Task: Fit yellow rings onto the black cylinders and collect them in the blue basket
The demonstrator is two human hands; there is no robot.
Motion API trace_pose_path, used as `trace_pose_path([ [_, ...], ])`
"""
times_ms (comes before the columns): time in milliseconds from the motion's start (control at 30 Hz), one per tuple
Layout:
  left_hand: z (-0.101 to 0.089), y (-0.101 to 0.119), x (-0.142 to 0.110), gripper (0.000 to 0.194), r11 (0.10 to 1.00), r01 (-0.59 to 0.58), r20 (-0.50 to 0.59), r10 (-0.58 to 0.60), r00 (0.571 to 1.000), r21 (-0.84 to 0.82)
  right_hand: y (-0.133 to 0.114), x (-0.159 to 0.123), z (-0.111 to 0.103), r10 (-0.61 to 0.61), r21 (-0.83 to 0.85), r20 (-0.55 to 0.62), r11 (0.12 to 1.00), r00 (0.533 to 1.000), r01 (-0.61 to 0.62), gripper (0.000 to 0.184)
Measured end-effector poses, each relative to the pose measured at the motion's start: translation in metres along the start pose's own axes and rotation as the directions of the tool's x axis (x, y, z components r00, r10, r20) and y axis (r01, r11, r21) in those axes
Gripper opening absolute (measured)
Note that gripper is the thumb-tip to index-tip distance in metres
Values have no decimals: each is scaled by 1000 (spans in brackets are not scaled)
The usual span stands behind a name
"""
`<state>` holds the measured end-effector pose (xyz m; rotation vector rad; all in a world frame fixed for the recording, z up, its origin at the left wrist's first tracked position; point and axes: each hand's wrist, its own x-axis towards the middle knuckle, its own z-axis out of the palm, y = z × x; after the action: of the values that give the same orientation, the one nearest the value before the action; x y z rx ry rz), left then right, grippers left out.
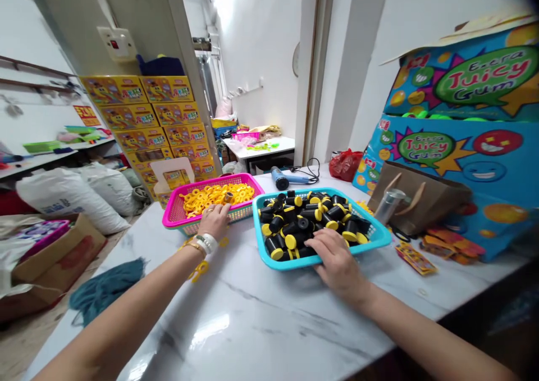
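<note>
At the near right corner of the pink basket (173, 219), my left hand (214, 222) is bent over the rim with its fingers drawn together. Right beside its fingertips is a small brownish cylinder (228, 197); its contact with the fingers is unclear. Yellow plastic ring pieces (202, 199) fill that basket. My right hand (339, 260) straddles the front rim of the blue basket (283, 265), fingers inside and thumb outside. Under its fingertips lie black cylinders with yellow caps (297, 239), heaped in the basket. A few loose yellow rings (201, 268) lie below my left wrist.
A blue heat-gun-like tool (290, 177) with a black cord lies behind the baskets. To the right are a clear tube (389, 205), a brown paper bag (421, 198), blue gum boxes (455, 145) and small orange packets (416, 258). A teal cloth (107, 290) lies at left.
</note>
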<state>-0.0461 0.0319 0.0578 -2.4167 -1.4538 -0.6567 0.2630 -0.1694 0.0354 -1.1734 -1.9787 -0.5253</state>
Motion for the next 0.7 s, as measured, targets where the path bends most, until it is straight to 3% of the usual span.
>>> trace_pose_path([
  [200, 2, -18, -5, 29, 999, -4, -21, 5, 1000, 50, 60, 12, 10, 26, 17, 43, 1000, 999, -27, 31],
  [467, -17, -41, -36, 29, 992, -30, -31, 33, 999, 122, 109, 42, 55, -37, 1, 106, 999, 994, 37, 16],
  [567, -15, -37, -36, 34, 989, -14, -32, 19, 999, 146, 122, 52, 66, -59, 7, 128, 998, 990, 59, 17],
  [700, -10, -16, -25, 39, 978, 76, -19, -74, 997, 192, 136, 64, 79, -70, 6, 166, 998, 984, 70, 19],
])
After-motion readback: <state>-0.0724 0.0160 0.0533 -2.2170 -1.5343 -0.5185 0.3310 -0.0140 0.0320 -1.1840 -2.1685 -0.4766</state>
